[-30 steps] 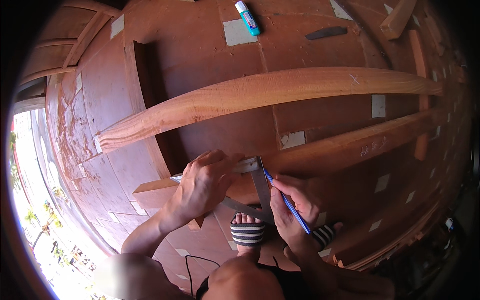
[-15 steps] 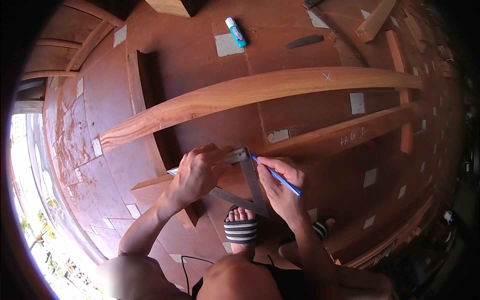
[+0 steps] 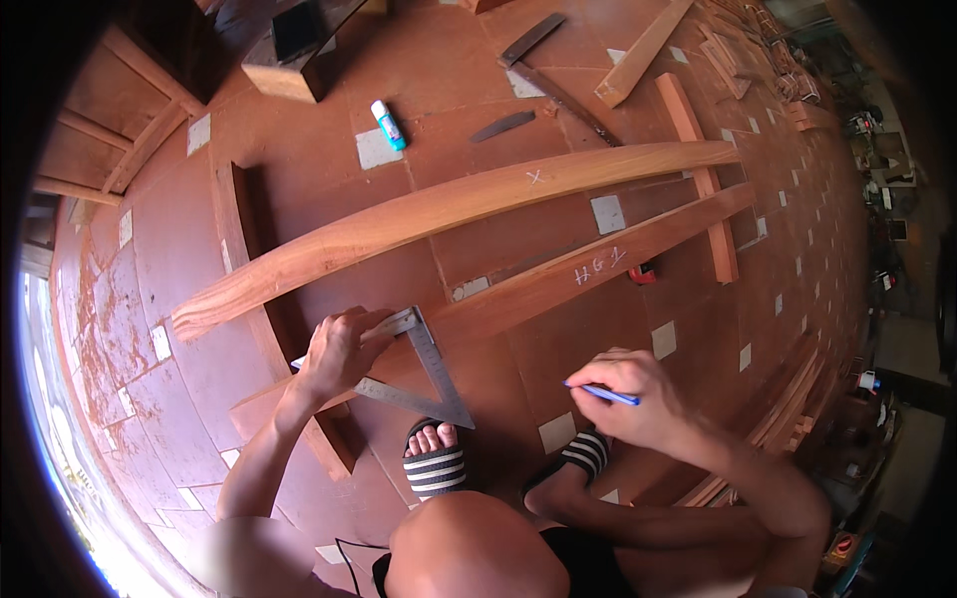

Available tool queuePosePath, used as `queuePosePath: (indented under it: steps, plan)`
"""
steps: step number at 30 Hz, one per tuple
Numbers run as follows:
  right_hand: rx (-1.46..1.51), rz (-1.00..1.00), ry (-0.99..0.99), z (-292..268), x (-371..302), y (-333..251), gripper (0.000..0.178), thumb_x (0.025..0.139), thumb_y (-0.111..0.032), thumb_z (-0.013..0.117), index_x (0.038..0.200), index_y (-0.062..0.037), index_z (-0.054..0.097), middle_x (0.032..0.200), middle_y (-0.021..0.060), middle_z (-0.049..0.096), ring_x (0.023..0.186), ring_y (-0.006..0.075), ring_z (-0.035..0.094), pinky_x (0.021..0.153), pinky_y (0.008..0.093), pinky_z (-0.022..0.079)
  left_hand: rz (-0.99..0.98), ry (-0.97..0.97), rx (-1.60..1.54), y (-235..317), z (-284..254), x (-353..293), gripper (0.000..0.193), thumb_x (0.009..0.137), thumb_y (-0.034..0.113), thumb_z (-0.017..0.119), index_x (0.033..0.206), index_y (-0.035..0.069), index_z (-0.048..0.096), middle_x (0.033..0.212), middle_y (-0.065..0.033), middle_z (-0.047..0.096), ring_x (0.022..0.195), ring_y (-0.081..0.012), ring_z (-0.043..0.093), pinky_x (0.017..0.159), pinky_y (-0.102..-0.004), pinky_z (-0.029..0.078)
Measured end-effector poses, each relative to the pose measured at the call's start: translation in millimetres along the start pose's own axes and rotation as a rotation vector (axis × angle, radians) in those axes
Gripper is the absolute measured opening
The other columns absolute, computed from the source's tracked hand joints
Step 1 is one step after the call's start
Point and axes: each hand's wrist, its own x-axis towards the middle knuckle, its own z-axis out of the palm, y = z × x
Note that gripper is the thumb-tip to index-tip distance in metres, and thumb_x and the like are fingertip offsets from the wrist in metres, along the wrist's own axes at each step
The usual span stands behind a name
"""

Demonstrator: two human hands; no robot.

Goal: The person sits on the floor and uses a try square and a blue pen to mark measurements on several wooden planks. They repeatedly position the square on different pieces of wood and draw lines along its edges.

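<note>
My left hand (image 3: 339, 354) is closed on the stock of a metal triangular set square (image 3: 437, 369), which lies across the near wooden beam (image 3: 528, 289). The square's pointed corner juts past the beam toward my sandalled foot. Off to the right, clear of the beam, my right hand (image 3: 643, 397) pinches a blue pen (image 3: 610, 396), its tip facing left. White handwritten marks show on the near beam. Beyond it, a longer, slightly curved beam (image 3: 429, 207) runs roughly alongside. My left hand hides part of the near beam's left portion.
Two crosswise timbers, one left (image 3: 244, 239) and one right (image 3: 698, 179), support the beams. Farther off lie a blue-green glue bottle (image 3: 389, 126), a dark blade (image 3: 502, 126) and a wood block (image 3: 646, 55). A small red tool (image 3: 643, 274) sits behind the near beam.
My right hand with the pen has drawn away from the square toward the right. The left hand still holds the square on the beam. The whole view has shifted, showing more on the right.
</note>
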Motion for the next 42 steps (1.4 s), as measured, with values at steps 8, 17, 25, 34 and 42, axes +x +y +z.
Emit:
queuePosePath:
  steps: [8, 17, 25, 34, 42]
  plan:
    - [-0.005, 0.015, 0.222, -91, -30, 59, 0.007, 0.087, 0.000, 0.081, 0.095, -0.0008, 0.080, 0.085, 0.0154, 0.078, 0.076, 0.0317, 0.078, 0.066, 0.0395, 0.060, 0.051, -0.108, 0.013, 46, -35, 56, 0.040, 0.099, 0.016, 0.082, 0.137, 0.004, 0.078, 0.101, -0.0181, 0.080, 0.079, -0.0231, 0.071, 0.073, -0.0409, 0.055]
    - [0.436, 0.064, 0.348, -48, 10, 139, 0.009, 0.098, -0.001, 0.081, 0.106, 0.0034, 0.080, 0.092, 0.0107, 0.076, 0.077, 0.0139, 0.072, 0.066, 0.0285, 0.056, -0.064, -0.183, 0.076, 109, 9, 129, 0.040, 0.099, 0.020, 0.082, 0.137, 0.005, 0.078, 0.107, -0.0206, 0.080, 0.087, -0.0314, 0.077, 0.080, -0.0461, 0.060]
    - [0.526, 0.062, 0.383, -25, 32, 162, 0.010, 0.097, 0.001, 0.075, 0.107, 0.0044, 0.076, 0.098, 0.0151, 0.078, 0.087, 0.0222, 0.075, 0.077, 0.0332, 0.060, -0.141, -0.136, -0.026, 127, 68, 135, 0.040, 0.098, 0.017, 0.081, 0.137, 0.005, 0.077, 0.105, -0.0198, 0.075, 0.087, -0.0402, 0.075, 0.080, -0.0482, 0.060]
    - [0.574, 0.066, 0.375, -17, 50, 169, 0.017, 0.098, 0.002, 0.073, 0.115, 0.0060, 0.075, 0.112, 0.0182, 0.077, 0.100, 0.0226, 0.076, 0.089, 0.0347, 0.062, -0.111, -0.098, -0.088, 145, 88, 150, 0.044, 0.095, 0.010, 0.083, 0.137, 0.003, 0.077, 0.106, -0.0194, 0.075, 0.089, -0.0379, 0.075, 0.080, -0.0453, 0.059]
    - [0.622, 0.067, 0.356, -8, 63, 170, 0.018, 0.099, 0.005, 0.073, 0.117, 0.0081, 0.075, 0.121, 0.0230, 0.077, 0.112, 0.0268, 0.077, 0.099, 0.0370, 0.062, -0.027, -0.048, -0.076, 152, 100, 161, 0.043, 0.093, 0.006, 0.084, 0.135, 0.001, 0.076, 0.102, -0.0175, 0.073, 0.089, -0.0375, 0.072, 0.080, -0.0462, 0.059]
